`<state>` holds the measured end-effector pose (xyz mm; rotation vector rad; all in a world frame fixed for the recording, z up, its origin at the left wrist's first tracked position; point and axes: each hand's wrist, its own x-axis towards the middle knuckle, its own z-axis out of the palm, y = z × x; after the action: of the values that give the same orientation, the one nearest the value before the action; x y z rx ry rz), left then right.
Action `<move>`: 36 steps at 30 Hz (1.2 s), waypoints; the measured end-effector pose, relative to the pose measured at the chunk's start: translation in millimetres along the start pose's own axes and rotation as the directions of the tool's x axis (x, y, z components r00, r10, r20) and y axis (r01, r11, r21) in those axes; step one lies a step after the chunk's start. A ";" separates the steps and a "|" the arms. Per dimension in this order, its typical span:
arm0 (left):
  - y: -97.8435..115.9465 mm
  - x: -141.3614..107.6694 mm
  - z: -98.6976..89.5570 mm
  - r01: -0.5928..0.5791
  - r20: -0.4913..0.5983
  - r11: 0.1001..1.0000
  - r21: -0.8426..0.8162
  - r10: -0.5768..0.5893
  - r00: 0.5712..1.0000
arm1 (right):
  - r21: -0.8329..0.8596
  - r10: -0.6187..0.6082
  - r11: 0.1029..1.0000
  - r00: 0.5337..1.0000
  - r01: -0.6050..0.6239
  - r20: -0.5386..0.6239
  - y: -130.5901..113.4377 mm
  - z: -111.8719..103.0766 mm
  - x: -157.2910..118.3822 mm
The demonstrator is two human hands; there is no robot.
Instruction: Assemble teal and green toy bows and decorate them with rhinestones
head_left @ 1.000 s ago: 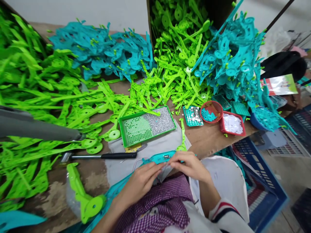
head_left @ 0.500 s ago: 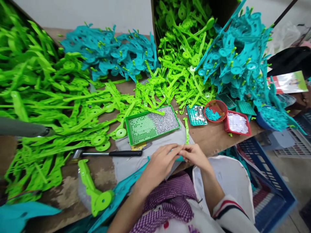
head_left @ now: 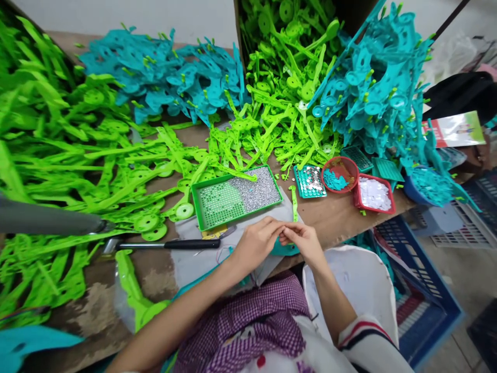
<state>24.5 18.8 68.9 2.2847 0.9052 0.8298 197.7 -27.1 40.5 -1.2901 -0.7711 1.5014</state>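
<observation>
My left hand [head_left: 259, 239] and my right hand [head_left: 305, 241] meet at the table's near edge, their fingertips pinched together. Whatever lies between the fingertips is too small or too hidden to make out. Directly under them is a teal plastic part [head_left: 285, 249], partly covered by the fingers; I cannot tell whether either hand grips it. A small lime-green plastic arm [head_left: 294, 204] lies just beyond my right hand. Past my left hand stands a green perforated tray [head_left: 197, 210] with small silvery metal pieces [head_left: 258, 191] heaped in its right half.
A hammer [head_left: 171, 244] lies left of my hands. Lime-green parts [head_left: 128, 155] and teal parts [head_left: 166, 77] are piled behind. To the right sit a tray of metal discs [head_left: 310, 181], a red round basket [head_left: 349, 171], a red basket of white pieces [head_left: 355, 199] and a blue crate [head_left: 430, 305].
The view has shifted slightly, so the table's things appear further left. My hands stay together at the fingertips, and more of the teal part shows beneath them.
</observation>
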 end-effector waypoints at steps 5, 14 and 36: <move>-6.0 3.5 -12.0 -0.208 0.194 0.969 0.137 0.179 0.964 | -0.066 0.025 0.998 0.999 -0.022 0.048 -6.9 -9.5 -1.4; -18.1 3.2 0.5 -0.184 0.045 0.979 -0.088 0.189 0.981 | -0.062 0.021 0.998 1.000 -0.022 -0.013 -4.4 -15.3 -5.2; -29.9 11.9 46.8 0.082 0.375 0.960 -0.267 0.025 0.927 | -0.568 -0.294 0.779 0.955 0.264 0.040 21.7 -49.7 -20.9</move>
<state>52.4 34.6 21.9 2.0758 0.6033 0.4460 239.1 -60.0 16.2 -1.5523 -1.3870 1.0171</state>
